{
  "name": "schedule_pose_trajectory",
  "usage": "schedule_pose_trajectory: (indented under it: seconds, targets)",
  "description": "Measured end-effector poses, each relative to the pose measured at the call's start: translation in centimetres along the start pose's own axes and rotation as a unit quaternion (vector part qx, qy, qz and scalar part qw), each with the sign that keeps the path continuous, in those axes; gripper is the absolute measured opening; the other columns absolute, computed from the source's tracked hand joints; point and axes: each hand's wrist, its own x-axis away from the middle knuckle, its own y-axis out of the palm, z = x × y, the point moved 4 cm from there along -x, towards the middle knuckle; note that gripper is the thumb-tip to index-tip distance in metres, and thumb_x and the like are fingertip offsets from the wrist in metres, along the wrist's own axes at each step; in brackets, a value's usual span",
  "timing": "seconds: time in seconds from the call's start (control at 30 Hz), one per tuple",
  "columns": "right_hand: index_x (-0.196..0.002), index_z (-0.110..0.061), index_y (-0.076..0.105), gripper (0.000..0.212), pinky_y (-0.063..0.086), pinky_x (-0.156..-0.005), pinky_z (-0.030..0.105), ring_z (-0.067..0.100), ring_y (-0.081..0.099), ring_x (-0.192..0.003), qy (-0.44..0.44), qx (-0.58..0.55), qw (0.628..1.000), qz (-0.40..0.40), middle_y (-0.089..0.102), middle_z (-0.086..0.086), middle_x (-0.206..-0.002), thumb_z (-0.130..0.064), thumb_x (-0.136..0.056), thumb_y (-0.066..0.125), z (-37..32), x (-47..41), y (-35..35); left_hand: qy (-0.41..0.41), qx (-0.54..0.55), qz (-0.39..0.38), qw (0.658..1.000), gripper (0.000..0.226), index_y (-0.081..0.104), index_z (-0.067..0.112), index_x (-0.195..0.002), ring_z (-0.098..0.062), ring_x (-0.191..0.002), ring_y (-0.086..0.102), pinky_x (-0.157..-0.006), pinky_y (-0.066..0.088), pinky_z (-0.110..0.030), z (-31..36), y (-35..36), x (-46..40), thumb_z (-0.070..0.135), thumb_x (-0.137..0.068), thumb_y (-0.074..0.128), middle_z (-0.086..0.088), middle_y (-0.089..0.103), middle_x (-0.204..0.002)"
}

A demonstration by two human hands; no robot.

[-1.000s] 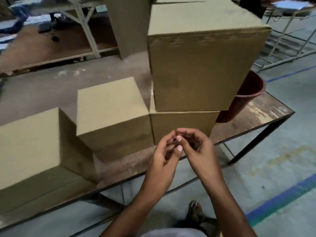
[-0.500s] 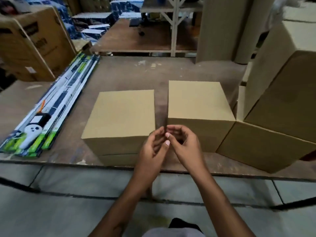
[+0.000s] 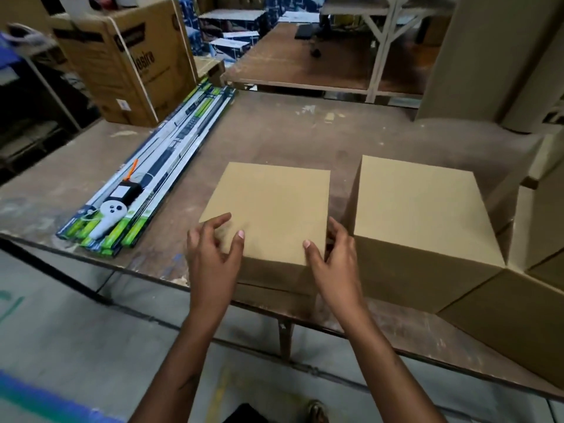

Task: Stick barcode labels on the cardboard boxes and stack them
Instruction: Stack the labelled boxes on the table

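A plain cardboard box stands at the table's near edge, and no label shows on its top. My left hand is at its near left corner, fingers spread, thumb resting on top. At the near right corner is my right hand, thumb on the top edge and fingers down in the gap beside the box. A second plain box stands just to the right. More cardboard boxes lie against it at the far right edge of the view.
The worn wooden table carries long green-and-white packages on the left, with a white controller on top. A large printed carton stands at the back left. Tall cardboard rises at the back right.
My view has swung left from the stacked boxes to the two single boxes. My hands, which were pinched together in front of me, have parted and moved onto the left box's near corners.
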Motion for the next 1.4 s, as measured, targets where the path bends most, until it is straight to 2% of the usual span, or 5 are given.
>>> schedule_pose_trajectory:
  seconds: [0.17,0.53,0.77,1.0,1.4]
  targets:
    - [-0.169,-0.017,0.029,0.071,0.041,-0.122,0.045,0.027,0.043,-0.152,0.029,0.015,0.999,0.003,0.041,0.006,-0.168,-0.042,-0.109,0.059,-0.3,-1.0,1.2,-0.116,-0.131,-0.015,0.985,0.077,0.044,0.026,-0.158,-0.037,-0.15,0.034,-0.115,0.028,-0.067,-2.9,-0.6,-2.8,0.06,-0.094,0.07,-0.013,0.04,-0.161]
    - [-0.163,-0.035,0.038,0.08,0.05,-0.116,0.053,0.016,0.056,-0.141,0.031,-0.088,0.993,0.068,0.056,-0.007,-0.156,-0.057,-0.091,0.066,-2.1,-1.6,5.3,-0.02,0.079,-0.047,0.996,0.071,0.051,0.025,-0.146,-0.026,-0.127,0.064,-0.105,0.054,-0.046,-6.9,-2.2,-7.8,0.063,-0.091,0.074,-0.001,0.067,-0.139]
    - [-0.155,-0.037,0.04,0.08,0.044,-0.124,0.043,0.001,0.047,-0.146,-0.018,-0.116,0.984,0.131,0.049,-0.015,-0.157,-0.001,-0.095,0.077,-2.1,1.0,7.5,0.006,0.24,-0.092,0.966,0.08,0.034,0.018,-0.149,-0.01,-0.138,0.057,-0.114,0.053,-0.037,-12.4,-0.1,-5.6,0.017,-0.089,0.087,0.014,0.048,-0.15]
    - [-0.156,-0.037,0.037,0.079,0.045,-0.119,0.045,-0.002,0.046,-0.138,0.019,-0.011,0.989,0.149,0.039,-0.018,-0.152,-0.004,-0.095,0.074,4.1,5.0,9.9,0.001,0.174,-0.173,0.969,0.101,0.034,0.024,-0.156,-0.023,-0.141,0.055,-0.11,0.055,-0.059,-19.4,2.7,-3.3,0.036,-0.078,0.096,0.001,0.038,-0.153]
    - [-0.153,-0.038,0.041,0.055,0.043,-0.105,0.028,0.002,0.05,-0.133,0.04,-0.114,0.973,0.195,0.048,-0.009,-0.151,-0.055,-0.101,0.04,1.2,5.8,6.8,-0.001,0.243,-0.132,0.961,0.077,0.045,0.025,-0.153,-0.006,-0.129,0.06,-0.102,0.052,-0.028,-12.4,-0.5,-3.6,0.08,-0.099,0.046,0.004,0.061,-0.143]
